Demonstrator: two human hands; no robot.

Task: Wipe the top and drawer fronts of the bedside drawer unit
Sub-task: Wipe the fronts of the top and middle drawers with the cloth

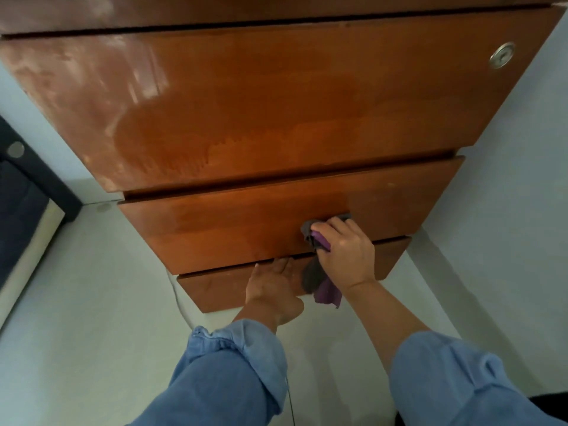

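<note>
A brown wooden drawer unit (pixel 276 103) fills the view from above, with three drawer fronts stacked downward. The top drawer front shows dusty streaks at left and a damp wiped patch in the middle. My right hand (pixel 347 253) grips a grey and purple cloth (pixel 319 272) against the middle drawer front (pixel 246 229), near its right half; a loose end of the cloth hangs over the bottom drawer front (pixel 221 290). My left hand (pixel 273 284) rests on the bottom drawer's top edge, fingers reaching into the gap under the middle drawer.
A round metal lock (pixel 502 55) sits at the top drawer's right end. Pale floor (pixel 92 333) lies all around the unit. A dark bed frame (pixel 21 204) stands at the left edge. A thin white cable (pixel 181 305) runs along the floor by the unit's base.
</note>
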